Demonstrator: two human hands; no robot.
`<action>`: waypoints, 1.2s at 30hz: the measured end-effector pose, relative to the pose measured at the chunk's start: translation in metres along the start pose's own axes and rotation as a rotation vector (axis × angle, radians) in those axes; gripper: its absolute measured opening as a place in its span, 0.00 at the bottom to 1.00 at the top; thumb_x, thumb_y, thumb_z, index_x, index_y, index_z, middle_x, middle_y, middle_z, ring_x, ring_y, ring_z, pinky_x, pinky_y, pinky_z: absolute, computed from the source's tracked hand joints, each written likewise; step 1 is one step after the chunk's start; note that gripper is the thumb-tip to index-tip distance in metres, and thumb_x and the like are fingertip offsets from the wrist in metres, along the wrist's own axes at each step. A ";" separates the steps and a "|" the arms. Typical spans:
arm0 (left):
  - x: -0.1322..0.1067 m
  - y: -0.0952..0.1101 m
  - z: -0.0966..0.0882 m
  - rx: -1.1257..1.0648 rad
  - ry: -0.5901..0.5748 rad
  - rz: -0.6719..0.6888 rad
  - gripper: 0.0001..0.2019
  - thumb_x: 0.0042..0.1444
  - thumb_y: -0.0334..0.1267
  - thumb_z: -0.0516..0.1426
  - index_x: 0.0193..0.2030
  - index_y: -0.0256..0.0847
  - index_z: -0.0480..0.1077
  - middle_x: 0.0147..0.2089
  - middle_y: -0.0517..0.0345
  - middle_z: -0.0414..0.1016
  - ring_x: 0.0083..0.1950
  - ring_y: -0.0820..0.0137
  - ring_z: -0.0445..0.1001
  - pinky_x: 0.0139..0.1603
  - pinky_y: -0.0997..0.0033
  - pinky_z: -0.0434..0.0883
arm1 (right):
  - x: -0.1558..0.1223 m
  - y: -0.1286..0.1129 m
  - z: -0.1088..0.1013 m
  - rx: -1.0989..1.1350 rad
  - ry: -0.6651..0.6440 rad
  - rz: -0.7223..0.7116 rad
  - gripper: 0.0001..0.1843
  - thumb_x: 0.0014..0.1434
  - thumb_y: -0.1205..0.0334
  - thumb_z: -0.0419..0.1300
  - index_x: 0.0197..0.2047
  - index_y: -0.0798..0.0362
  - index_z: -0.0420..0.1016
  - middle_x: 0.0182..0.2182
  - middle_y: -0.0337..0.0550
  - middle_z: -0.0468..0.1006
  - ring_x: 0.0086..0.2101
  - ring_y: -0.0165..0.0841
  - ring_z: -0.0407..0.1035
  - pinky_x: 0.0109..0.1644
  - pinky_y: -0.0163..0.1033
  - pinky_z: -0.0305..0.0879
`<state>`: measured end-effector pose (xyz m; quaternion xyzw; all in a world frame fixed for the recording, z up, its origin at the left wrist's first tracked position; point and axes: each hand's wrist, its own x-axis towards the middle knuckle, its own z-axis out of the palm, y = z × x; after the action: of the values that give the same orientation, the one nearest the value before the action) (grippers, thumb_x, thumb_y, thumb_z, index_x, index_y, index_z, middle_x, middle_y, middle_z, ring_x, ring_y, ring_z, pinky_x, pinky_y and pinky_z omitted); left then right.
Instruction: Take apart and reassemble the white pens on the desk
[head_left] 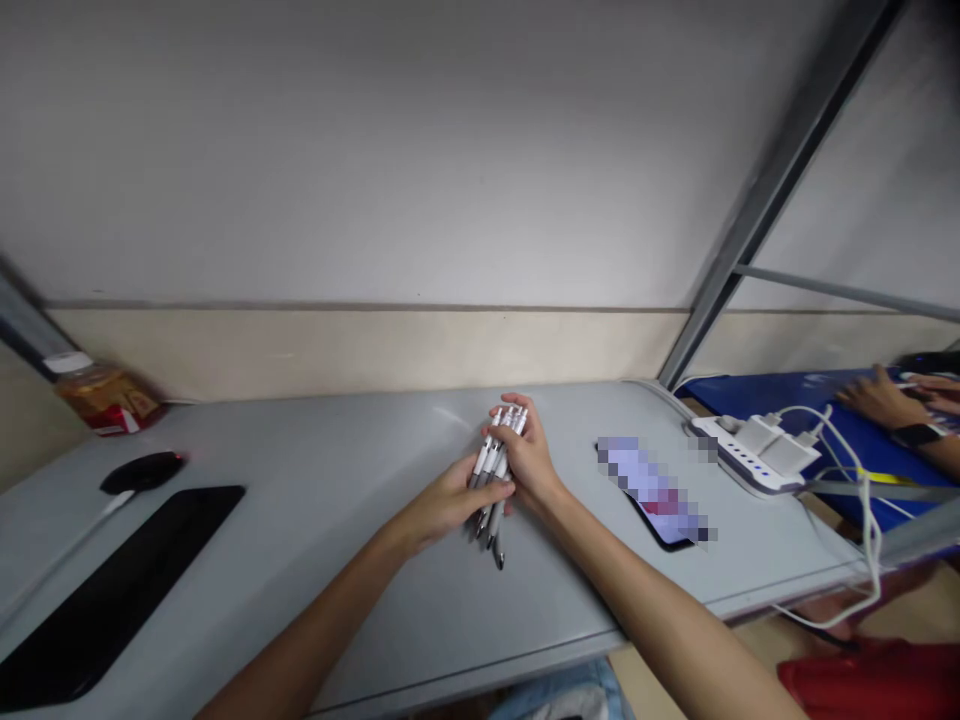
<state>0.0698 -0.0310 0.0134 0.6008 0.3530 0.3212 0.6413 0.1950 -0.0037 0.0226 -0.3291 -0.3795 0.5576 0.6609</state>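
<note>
A bundle of several white and grey pens (493, 462) is held between both hands above the grey desk (360, 600). My left hand (457, 495) is closed round the lower part of the bundle, its thumb laid across the pens. Round the upper part, from the right, my right hand (531, 455) is also closed, with fingers behind the pens and its thumb in front. The pens slant, their lower ends pointing toward me and poking out below the hands. Some of the pens are covered by my fingers.
A phone (660, 495) with a blurred screen lies right of my hands, near a white power strip (750, 455) with plugs and cables. To the left are a black mouse (142, 472), a long black object (120, 590) and a bottle (105, 395). Another person's hand (885, 400) is far right.
</note>
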 end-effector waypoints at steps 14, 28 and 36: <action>0.004 0.002 0.003 0.016 0.116 0.056 0.26 0.46 0.33 0.64 0.54 0.38 0.65 0.45 0.53 0.75 0.46 0.67 0.72 0.47 0.68 0.69 | -0.002 -0.006 0.000 -0.130 -0.204 -0.010 0.23 0.44 0.70 0.58 0.46 0.47 0.64 0.34 0.34 0.70 0.30 0.28 0.65 0.32 0.32 0.63; 0.008 -0.004 0.010 0.041 0.254 0.182 0.30 0.45 0.27 0.58 0.58 0.39 0.60 0.56 0.48 0.70 0.56 0.61 0.70 0.52 0.63 0.71 | -0.006 0.000 0.003 -0.457 -0.268 -0.351 0.24 0.54 0.62 0.60 0.54 0.47 0.60 0.46 0.42 0.67 0.43 0.34 0.65 0.50 0.40 0.62; -0.002 0.003 0.015 0.231 0.187 0.308 0.31 0.44 0.26 0.59 0.57 0.40 0.60 0.54 0.49 0.70 0.53 0.62 0.72 0.51 0.64 0.72 | -0.019 -0.013 -0.002 -0.611 -0.371 -0.510 0.26 0.55 0.62 0.59 0.56 0.47 0.58 0.46 0.45 0.68 0.46 0.38 0.66 0.53 0.47 0.62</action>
<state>0.0810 -0.0405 0.0173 0.6847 0.3494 0.4272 0.4761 0.2009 -0.0249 0.0301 -0.2995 -0.7082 0.2884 0.5706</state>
